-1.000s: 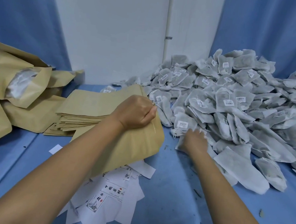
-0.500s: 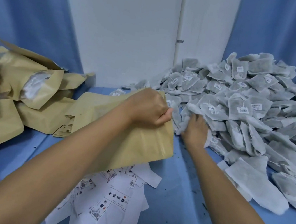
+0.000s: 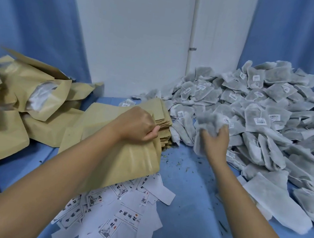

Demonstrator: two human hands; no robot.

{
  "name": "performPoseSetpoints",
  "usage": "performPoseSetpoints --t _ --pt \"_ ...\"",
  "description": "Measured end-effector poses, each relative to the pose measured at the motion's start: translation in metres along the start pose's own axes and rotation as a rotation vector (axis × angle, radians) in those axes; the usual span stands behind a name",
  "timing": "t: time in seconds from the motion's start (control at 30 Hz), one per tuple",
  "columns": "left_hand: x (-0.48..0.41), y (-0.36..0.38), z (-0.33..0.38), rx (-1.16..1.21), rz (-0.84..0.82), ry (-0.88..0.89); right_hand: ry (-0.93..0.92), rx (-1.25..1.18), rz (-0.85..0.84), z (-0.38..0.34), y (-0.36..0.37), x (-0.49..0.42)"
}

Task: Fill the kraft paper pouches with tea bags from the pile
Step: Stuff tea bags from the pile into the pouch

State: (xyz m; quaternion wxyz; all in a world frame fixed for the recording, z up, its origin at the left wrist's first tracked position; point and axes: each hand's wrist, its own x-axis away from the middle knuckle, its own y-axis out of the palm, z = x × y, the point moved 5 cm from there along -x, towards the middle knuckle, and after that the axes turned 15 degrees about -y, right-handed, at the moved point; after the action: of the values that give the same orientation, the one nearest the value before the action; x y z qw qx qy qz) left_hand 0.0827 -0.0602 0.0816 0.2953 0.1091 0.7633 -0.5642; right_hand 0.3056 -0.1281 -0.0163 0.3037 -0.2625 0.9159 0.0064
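I see my left hand (image 3: 134,125) with its fingers curled tight on the top edge of a kraft pouch (image 3: 130,161), which slopes down below the knuckles. My right hand (image 3: 216,144) clutches a bunch of tea bags (image 3: 209,121) that sticks up above its fingers, just right of the pouch and apart from it. Just past my left fingertips lies a stack of flat pouches (image 3: 164,123), beyond and right of my right fingers spreads the pile of tea bags (image 3: 271,122), far left of my left hand sit bulging pouches (image 3: 10,103), and nearer me than both hands printed paper slips (image 3: 123,216) litter the blue table (image 3: 192,193).
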Motion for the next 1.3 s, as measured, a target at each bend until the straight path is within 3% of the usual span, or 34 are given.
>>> performPoseSetpoints --t 0.03,0.1,0.17,0.27,0.4,0.57,0.63,0.7,0.77,0.87,0.93,1.0,1.03,1.13,1.17,1.23,1.3 --pt "0.003 -0.002 -0.003 0.011 0.015 -0.018 0.125 -0.381 0.067 -0.017 0.002 0.007" --pt "0.008 -0.008 -0.006 0.04 0.056 -0.047 0.314 -0.978 -0.075 -0.052 0.029 0.026" --pt "0.011 -0.015 -0.003 0.074 0.097 -0.037 0.44 -1.069 -0.284 -0.078 0.057 0.052" --pt "0.016 -0.026 0.0 0.108 0.114 -0.002 0.456 -0.914 -0.437 -0.094 0.083 0.078" --pt "0.033 -0.046 -0.019 0.175 0.202 -0.123 -0.013 -0.491 -0.755 -0.125 0.091 0.078" --pt "0.044 -0.055 -0.009 0.187 0.199 -0.033 -0.284 -0.016 -1.151 -0.158 0.129 0.106" --pt "0.038 -0.056 0.005 0.233 0.183 -0.002 -0.146 0.01 -1.085 -0.154 0.137 0.11" --pt "0.031 -0.058 0.013 0.263 0.205 0.014 0.12 -0.214 -0.992 -0.147 0.14 0.115" --pt "0.034 -0.059 0.008 0.213 0.196 0.017 0.273 -0.39 -0.896 -0.149 0.145 0.113" --pt "0.055 -0.063 -0.025 0.128 0.195 -0.083 0.234 -0.64 -0.953 -0.166 0.144 0.109" --pt "0.067 -0.067 -0.046 0.106 0.221 -0.152 0.151 -0.712 -0.732 -0.155 0.128 0.09" --pt "0.071 -0.069 -0.058 0.106 0.248 -0.198 -0.001 -0.46 -0.466 -0.125 0.107 0.078" --pt "0.071 -0.068 -0.06 0.11 0.259 -0.214 -0.083 -0.244 -0.519 -0.115 0.107 0.085" --pt "0.072 -0.062 -0.058 0.119 0.264 -0.243 -0.107 0.167 -1.102 -0.089 0.138 0.154" --pt "0.073 -0.059 -0.055 0.122 0.259 -0.241 -0.114 0.231 -1.191 -0.082 0.146 0.173" --pt "0.076 -0.055 -0.048 0.113 0.265 -0.229 -0.221 0.284 -1.2 -0.074 0.165 0.192" --pt "0.077 -0.055 -0.046 0.117 0.272 -0.235 -0.206 0.218 -1.159 -0.071 0.175 0.193"
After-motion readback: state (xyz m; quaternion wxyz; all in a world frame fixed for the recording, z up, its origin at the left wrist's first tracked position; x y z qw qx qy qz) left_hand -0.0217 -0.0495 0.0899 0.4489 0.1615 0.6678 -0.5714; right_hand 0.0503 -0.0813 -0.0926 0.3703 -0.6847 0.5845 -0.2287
